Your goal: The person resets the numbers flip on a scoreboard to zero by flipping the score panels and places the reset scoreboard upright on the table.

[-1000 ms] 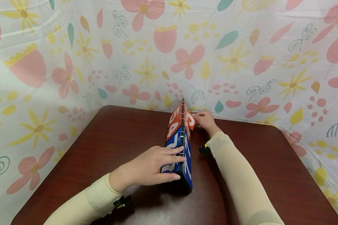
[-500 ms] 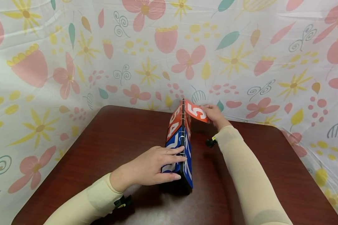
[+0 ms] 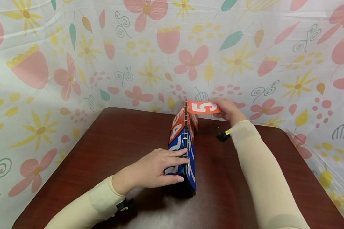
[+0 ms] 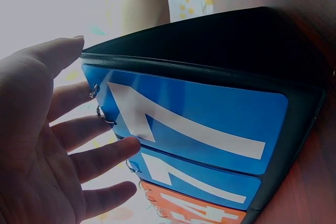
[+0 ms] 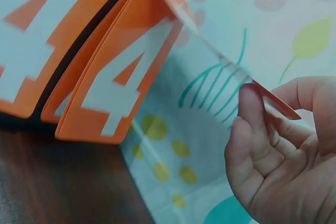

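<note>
A tabletop flip scoreboard point(image 3: 181, 190) stands tent-like, with ring-bound blue and orange number cards on both sloping sides. My left hand point(image 3: 152, 168) rests across its near end, fingers spread and fairly straight over the ring spine. In the left wrist view those fingers lie by the rings of a blue card point(image 4: 210, 111) marked 7. At the far end my right hand point(image 3: 228, 109) pinches the outer edge of an orange card point(image 3: 203, 107) showing 5, lifted out almost level. Beneath it, in the right wrist view, hangs an orange card point(image 5: 113, 90) marked 4.
The scoreboard stands on a dark reddish-brown table point(image 3: 126, 133). Behind the table's far edge hangs a white curtain point(image 3: 160, 70) with flower and leaf prints. Small black wrist cameras point(image 3: 223, 136) sit under both sleeves.
My right hand has swung the orange 5 card up and to the right, away from the board's side, uncovering a card below. My left hand has stayed in place.
</note>
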Action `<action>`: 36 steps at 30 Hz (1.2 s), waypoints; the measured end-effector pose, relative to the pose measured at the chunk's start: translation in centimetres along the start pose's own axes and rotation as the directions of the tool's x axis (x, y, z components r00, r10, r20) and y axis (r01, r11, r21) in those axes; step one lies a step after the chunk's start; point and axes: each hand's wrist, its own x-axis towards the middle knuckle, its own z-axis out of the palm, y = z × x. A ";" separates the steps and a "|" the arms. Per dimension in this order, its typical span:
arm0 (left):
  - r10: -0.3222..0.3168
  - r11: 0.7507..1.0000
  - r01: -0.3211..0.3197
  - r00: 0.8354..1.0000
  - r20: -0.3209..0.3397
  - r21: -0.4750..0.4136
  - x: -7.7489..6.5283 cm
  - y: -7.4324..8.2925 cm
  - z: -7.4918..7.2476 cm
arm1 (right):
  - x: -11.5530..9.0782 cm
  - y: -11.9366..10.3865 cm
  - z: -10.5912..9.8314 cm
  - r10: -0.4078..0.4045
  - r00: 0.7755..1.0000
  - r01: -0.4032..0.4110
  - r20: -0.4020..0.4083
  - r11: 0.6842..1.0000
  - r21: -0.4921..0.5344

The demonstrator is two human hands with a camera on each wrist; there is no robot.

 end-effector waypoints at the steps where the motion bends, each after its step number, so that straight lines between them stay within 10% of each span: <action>1: 0.003 1.000 -0.003 1.000 -0.003 0.003 0.0 0.0 0.0 | -0.2 -0.3 0.0 -0.003 1.000 0.003 0.005 1.000 -0.002; 23: 0.058 0.998 -0.056 0.997 -0.049 0.037 0.1 0.0 0.2 | -3.8 -6.1 2.7 -0.167 0.986 0.167 0.017 0.986 0.021; 36: 0.039 0.999 -0.038 0.998 -0.043 0.020 0.2 0.1 0.2 | -5.2 -8.4 7.2 -0.355 0.934 0.352 0.038 0.897 -0.269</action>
